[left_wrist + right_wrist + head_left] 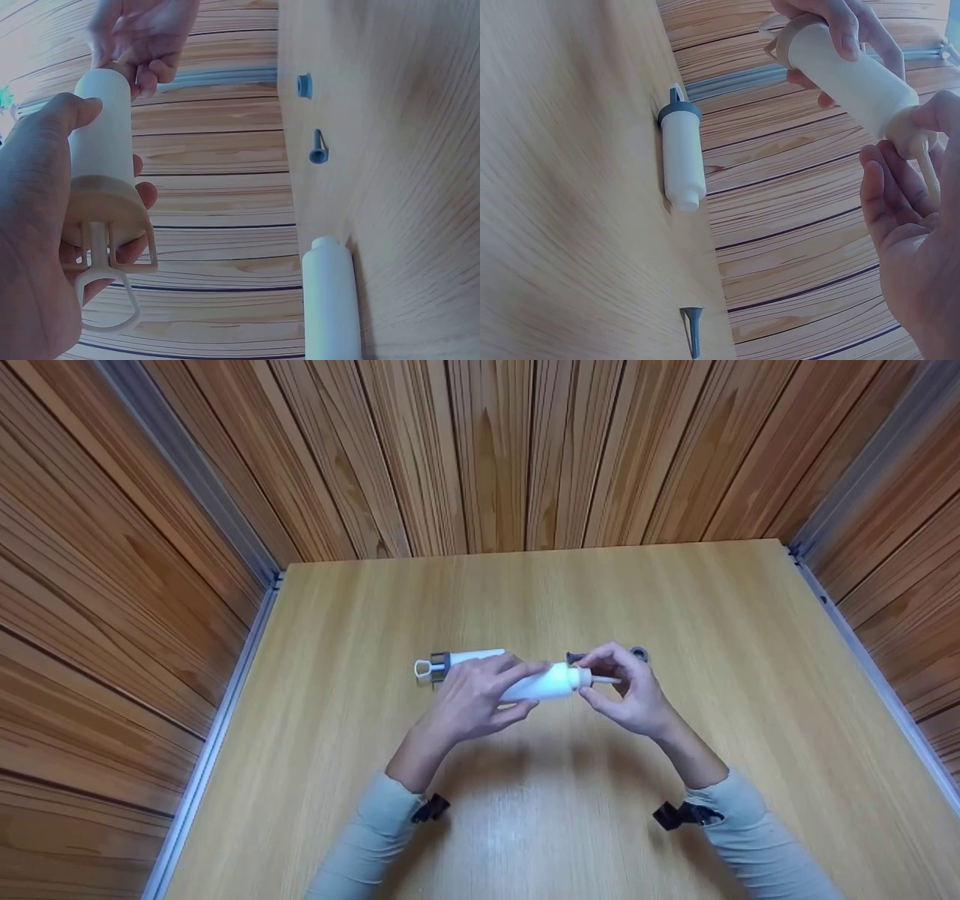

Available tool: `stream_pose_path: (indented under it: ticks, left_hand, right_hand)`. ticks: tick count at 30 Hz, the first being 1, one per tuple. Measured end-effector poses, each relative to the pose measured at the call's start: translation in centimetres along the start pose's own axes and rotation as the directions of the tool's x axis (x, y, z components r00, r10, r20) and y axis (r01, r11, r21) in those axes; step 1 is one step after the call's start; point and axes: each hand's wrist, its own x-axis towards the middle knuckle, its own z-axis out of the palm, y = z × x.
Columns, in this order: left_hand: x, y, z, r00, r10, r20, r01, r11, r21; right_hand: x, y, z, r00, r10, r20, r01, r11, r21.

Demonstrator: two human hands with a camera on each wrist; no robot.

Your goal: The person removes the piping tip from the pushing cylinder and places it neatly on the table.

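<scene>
A white pastry syringe (pixel 551 681) with a beige end cap (pixel 109 206) and a looped plunger handle (pixel 112 300) is held above the table. My left hand (pixel 480 697) grips its barrel, thumb along one side and fingers round the other. At the other end, my right hand (pixel 630 697) has thumb and fingers on the beige collar (pixel 906 129). A thin pale nozzle (pixel 928 171) sticks out from this collar toward the right palm. The right thumb partly hides the collar in the right wrist view.
Behind the hands a second white syringe (pixel 682 154) with a blue-grey cap lies on the wooden table (pixel 360 660). To its right lie a blue-grey nozzle (pixel 318 150) and a small blue-grey ring (pixel 639 653). Wood-panelled walls (pixel 487 457) enclose the table's back and sides.
</scene>
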Motion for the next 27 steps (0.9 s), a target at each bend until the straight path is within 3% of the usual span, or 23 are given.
stream_pose_path:
  ticks: [11, 27]
  left_hand:
    - [-0.4, -0.3, 0.2, 0.999, 0.015, -0.033, -0.014, 1.000, 0.010]
    - [-1.9, -0.8, 0.9, 0.999, -0.031, -0.042, 0.031, 1.000, -0.001]
  right_hand:
    - [0.0, 0.5, -0.3, 1.000, -0.014, -0.016, 0.016, 0.994, 0.110]
    - [-0.7, 1.2, -1.1, 0.998, -0.021, -0.051, 0.028, 0.989, 0.146]
